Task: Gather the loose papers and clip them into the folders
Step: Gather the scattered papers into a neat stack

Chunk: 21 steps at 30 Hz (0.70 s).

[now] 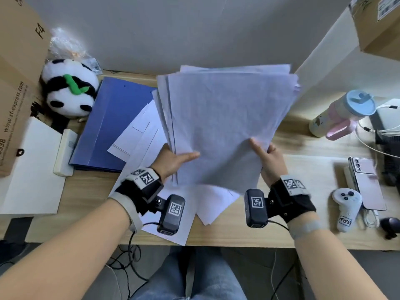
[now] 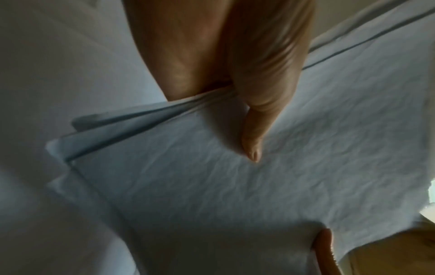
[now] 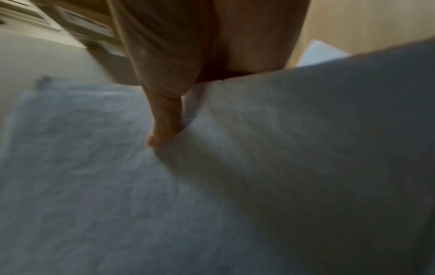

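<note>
Centre frame: sheaf of papers (image 1: 225, 124) raised off the desk (image 1: 303, 226), edges uneven. Left hand (image 1: 173, 161) pinches its lower left edge, right hand (image 1: 268, 156) its lower right. Blue folders (image 1: 108, 126) lie left; loose sheets (image 1: 138, 135) beneath.

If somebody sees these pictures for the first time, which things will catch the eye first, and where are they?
First is the stack of papers, held up over the middle of the desk by the left hand and the right hand, thumbs on top. Next is the toy panda at the back left, beside the blue folder. More loose sheets lie under the stack.
</note>
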### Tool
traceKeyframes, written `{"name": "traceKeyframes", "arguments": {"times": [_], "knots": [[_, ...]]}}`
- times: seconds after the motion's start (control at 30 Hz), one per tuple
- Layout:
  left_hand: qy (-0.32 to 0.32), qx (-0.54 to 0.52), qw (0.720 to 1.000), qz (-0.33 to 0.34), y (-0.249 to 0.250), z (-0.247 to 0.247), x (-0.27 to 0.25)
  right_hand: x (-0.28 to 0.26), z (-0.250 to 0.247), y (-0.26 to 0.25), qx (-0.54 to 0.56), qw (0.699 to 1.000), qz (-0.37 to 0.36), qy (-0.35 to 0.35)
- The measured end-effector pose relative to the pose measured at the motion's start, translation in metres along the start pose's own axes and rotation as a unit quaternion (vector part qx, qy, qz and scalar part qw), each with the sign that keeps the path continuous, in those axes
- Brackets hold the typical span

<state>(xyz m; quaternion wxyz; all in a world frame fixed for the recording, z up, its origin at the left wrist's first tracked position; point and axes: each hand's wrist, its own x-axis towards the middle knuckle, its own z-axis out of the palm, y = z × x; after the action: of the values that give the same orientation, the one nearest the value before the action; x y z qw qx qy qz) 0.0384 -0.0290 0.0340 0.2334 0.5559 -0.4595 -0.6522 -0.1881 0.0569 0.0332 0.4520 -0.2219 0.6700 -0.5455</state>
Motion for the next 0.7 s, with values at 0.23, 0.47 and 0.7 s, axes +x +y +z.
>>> {"name": "traceKeyframes", "arguments": {"times": [0.23, 0.47, 0.7], "knots": [[-0.015, 0.027, 0.999, 0.039, -0.001, 0.010, 0.003, -0.001, -0.009, 0.009, -0.015, 0.999, -0.030, 0.009], [0.019, -0.006, 0.999, 0.032, -0.002, 0.016, -0.004, -0.012, 0.003, 0.025, -0.058, 0.998, -0.031, -0.016], [0.020, 0.013, 1.000, 0.013, -0.010, 0.011, -0.003, -0.019, 0.011, 0.036, -0.070, 0.997, 0.010, 0.006]]}}
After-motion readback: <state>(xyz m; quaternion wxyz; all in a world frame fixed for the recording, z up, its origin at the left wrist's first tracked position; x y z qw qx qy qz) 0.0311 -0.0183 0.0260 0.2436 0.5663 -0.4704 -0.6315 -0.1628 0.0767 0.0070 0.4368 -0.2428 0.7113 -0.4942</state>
